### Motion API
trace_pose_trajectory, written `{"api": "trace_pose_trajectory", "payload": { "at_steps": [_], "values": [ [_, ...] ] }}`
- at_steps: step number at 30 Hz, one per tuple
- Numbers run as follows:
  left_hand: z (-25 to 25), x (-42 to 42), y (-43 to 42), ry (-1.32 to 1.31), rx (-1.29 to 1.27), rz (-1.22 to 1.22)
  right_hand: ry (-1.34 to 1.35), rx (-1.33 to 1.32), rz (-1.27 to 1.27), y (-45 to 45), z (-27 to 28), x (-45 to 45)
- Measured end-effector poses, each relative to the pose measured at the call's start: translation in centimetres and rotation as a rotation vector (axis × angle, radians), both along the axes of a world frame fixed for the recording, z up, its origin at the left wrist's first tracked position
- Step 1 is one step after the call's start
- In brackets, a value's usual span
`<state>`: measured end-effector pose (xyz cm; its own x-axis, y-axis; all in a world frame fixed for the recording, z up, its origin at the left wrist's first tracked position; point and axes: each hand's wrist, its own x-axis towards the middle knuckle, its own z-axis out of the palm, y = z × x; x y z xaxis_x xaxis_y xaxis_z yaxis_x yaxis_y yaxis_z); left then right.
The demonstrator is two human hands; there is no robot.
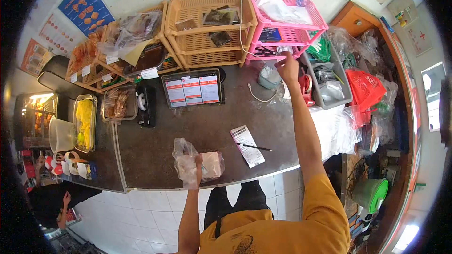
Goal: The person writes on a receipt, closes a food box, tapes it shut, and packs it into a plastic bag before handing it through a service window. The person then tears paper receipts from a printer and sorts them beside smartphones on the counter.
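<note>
My left hand (198, 164) is closed on the gathered top of a clear plastic bag (185, 160) at the counter's front edge. Inside the bag lies a pale box (212, 164). My right arm stretches forward to the pink rack (288, 19). There my right hand (287, 66), thumb and fingers apart, is at the lowest tier, beside a small clear, whitish item (284, 49); contact is unclear. Below that hand stands a small grey tub (269, 77) with clear plastic in it. A printed receipt (246, 142) with a black pen (254, 146) across it lies between my arms.
A tablet (192, 88) stands behind the bag, left of a white cable (254, 95). Tan baskets (207, 56) line the wall. At right are a red tape dispenser (306, 89) and a grey bin (346, 96). A co-worker's hand (66, 200) shows at lower left.
</note>
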<state>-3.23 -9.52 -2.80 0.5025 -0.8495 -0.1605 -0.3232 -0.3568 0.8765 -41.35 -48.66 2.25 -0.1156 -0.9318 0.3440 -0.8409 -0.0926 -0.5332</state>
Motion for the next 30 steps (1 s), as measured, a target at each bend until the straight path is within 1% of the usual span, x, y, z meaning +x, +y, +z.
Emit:
{"api": "trace_pose_trajectory", "payload": {
  "at_steps": [2,3,5,7,9,10,11,13,14,15,16,17,19,20,21,22,23,25,27,28,30],
  "values": [
    [-1.0,0.8,0.3,-0.047,0.107,-0.044,-0.110,-0.010,-0.045,1.1,1.7,0.0],
    [-1.5,1.1,0.7,-0.056,0.156,-0.072,-0.137,0.017,0.002,2.1,3.3,0.3],
    [-2.3,1.8,0.9,-0.075,0.226,-0.132,-0.111,0.121,-0.014,1.1,1.1,-0.8],
    [-1.8,1.7,0.2,-0.084,0.099,-0.114,-0.076,0.211,-0.039,0.2,-0.4,-1.5],
    [-0.8,0.8,0.3,-0.083,-0.177,-0.036,-0.120,0.142,-0.111,-0.5,-2.1,-2.0],
    [-0.1,0.5,0.3,-0.048,-0.211,-0.003,-0.140,0.110,-0.150,-0.2,-2.3,-2.0],
    [0.6,0.1,0.2,-0.009,-0.245,0.033,-0.113,-0.010,-0.183,0.1,-2.5,-2.0],
    [0.8,0.1,-0.2,-0.074,-0.286,0.031,-0.365,0.105,-0.037,2.0,0.3,-0.9],
    [0.5,0.5,-0.4,-0.183,-0.290,-0.006,-0.489,0.168,0.046,3.4,2.5,0.5],
    [0.2,0.8,-0.4,-0.294,-0.285,-0.035,-0.607,0.263,0.222,5.9,4.9,3.3],
    [-0.3,0.9,-0.5,-0.146,-0.251,-0.079,-0.545,0.357,0.334,8.1,5.1,5.7],
    [-1.2,0.9,-0.9,0.006,-0.209,-0.111,-0.632,0.471,0.444,12.3,7.2,9.6],
    [-3.1,1.1,-0.9,0.321,-0.115,-0.145,-0.690,0.507,0.705,18.4,3.8,15.1],
    [-3.6,1.5,-0.5,0.478,-0.077,-0.154,-0.602,0.560,0.711,20.9,2.9,17.7],
    [-1.3,1.5,-1.0,0.479,-0.072,-0.188,-0.514,0.596,0.718,22.8,2.4,20.1],
    [-1.1,1.4,-1.3,0.554,-0.023,-0.135,-0.424,0.616,0.723,24.2,2.0,21.8],
    [-1.1,1.3,-1.4,0.629,0.022,-0.091,-0.473,0.654,0.742,25.3,1.5,22.9],
    [-2.1,1.8,-1.3,0.673,0.091,-0.034,-0.573,0.711,0.757,26.8,1.1,24.6],
    [-2.4,1.7,-1.1,0.625,0.137,0.006,-0.547,0.701,0.701,27.5,1.5,25.1],
    [-2.1,1.5,-0.9,0.625,0.092,0.007,-0.528,0.694,0.673,27.6,1.8,25.2],
    [-0.9,1.3,-0.7,0.624,-0.006,0.010,-0.744,0.722,0.645,27.6,0.0,25.2]
  ]
}}
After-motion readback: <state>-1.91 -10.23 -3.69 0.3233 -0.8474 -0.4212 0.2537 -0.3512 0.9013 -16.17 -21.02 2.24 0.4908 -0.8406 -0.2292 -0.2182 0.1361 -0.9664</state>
